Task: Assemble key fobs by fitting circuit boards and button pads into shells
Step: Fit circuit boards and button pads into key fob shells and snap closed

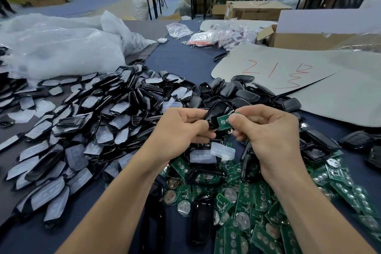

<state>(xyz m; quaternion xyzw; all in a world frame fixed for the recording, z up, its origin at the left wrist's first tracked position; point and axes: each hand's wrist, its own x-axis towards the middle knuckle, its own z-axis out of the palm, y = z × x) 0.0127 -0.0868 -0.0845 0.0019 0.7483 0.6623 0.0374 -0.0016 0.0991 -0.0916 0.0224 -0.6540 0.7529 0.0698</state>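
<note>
Left hand (183, 128), forearm reaching up from below, grips a black fob shell (212, 116) tilted on edge, long axis running up-left. Right hand (266, 130) pinches a green circuit board (223, 122) against the shell's lower end, above piled shells (99, 121) and boards (257, 202) on a dark blue table (185, 60)
</note>
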